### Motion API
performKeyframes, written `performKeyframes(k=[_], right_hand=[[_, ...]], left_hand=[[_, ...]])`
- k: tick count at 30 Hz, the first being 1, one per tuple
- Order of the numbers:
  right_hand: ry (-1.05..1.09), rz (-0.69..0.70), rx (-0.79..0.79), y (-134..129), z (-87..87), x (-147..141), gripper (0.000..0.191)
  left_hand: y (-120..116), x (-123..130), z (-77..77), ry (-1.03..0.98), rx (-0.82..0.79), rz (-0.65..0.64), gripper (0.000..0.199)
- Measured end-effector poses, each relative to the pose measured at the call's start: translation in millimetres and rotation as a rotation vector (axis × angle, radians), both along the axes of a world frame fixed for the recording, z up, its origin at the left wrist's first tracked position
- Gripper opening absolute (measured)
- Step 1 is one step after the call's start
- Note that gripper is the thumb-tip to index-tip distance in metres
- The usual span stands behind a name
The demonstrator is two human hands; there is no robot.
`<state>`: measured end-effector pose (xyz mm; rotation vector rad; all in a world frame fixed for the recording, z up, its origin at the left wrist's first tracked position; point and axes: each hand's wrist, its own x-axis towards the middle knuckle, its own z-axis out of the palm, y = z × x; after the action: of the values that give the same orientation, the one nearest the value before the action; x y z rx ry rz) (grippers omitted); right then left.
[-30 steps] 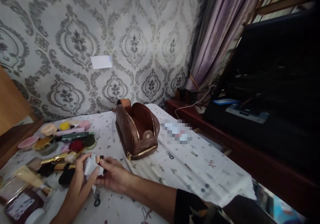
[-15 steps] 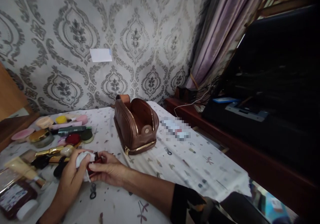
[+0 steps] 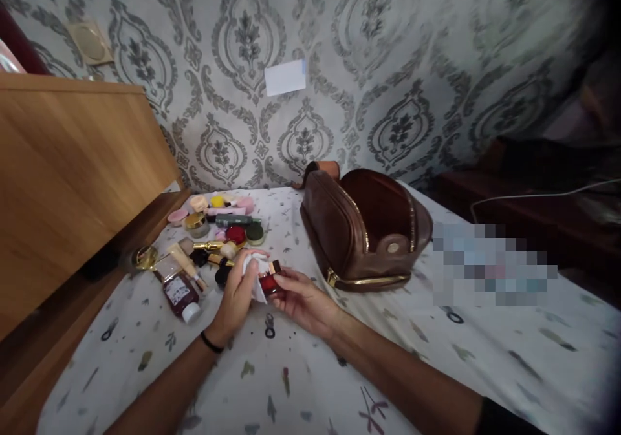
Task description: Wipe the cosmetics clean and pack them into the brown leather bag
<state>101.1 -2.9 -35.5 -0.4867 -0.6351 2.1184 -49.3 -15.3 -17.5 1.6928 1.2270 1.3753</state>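
Between my hands is a small dark red bottle [image 3: 270, 284] with a gold cap. My right hand [image 3: 303, 302] grips it from the right, thumb on its side. My left hand [image 3: 239, 293] holds a crumpled white cloth [image 3: 257, 272] against the bottle's left side. Just behind and left of my left hand lie cosmetics, among them a red round jar [image 3: 235, 234], a green tube [image 3: 233, 221] and a bottle with a white cap [image 3: 180, 295]. Right of my hands stands a brown leather bag [image 3: 334, 228], its top unzipped and gaping.
A patterned white cloth [image 3: 272, 383] covers the table. A wooden cabinet [image 3: 82, 183] stands at the left, the papered wall [image 3: 320, 28] behind. Beyond the bag lies a blurred-out item [image 3: 490, 264]; a white cable [image 3: 533, 197] runs at the far right.
The view has swung left, so the table things appear further right and the cabinet shows more. Both hands still hold the bottle and cloth; the bottle's gold cap is now in plain view.
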Motion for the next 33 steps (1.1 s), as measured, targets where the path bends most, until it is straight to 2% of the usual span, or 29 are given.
performKeyframes(k=[6,12,17,22,26,29,33], right_hand=[[0.063,-0.042,-0.112,3,-2.1,3,0.03],[0.087,-0.066,-0.111,2,-1.0,3,0.029],[0.133,-0.071,-0.123,1,-0.9,0,0.028],[0.249,-0.074,-0.231,8,-1.6,5,0.027],[0.31,-0.061,-0.323,13,-1.9,10,0.017],[0.302,-0.01,-0.347,12,-0.8,12,0.012],[0.282,0.088,-0.327,9,1.2,12,0.02]], left_hand=[[-3,0,-4.1,0.06,0.001,0.014,0.037],[-5,-2,-11.3,0.332,0.247,-0.016,0.045],[-6,-4,-8.8,0.505,0.419,-0.038,0.049],[-9,-3,-6.6,0.612,0.496,-0.149,0.052],[-11,-1,-8.1,0.612,0.528,-0.214,0.052],[-9,-4,-8.9,0.566,0.499,-0.147,0.053],[-4,-10,-8.4,0.456,0.391,-0.03,0.046]])
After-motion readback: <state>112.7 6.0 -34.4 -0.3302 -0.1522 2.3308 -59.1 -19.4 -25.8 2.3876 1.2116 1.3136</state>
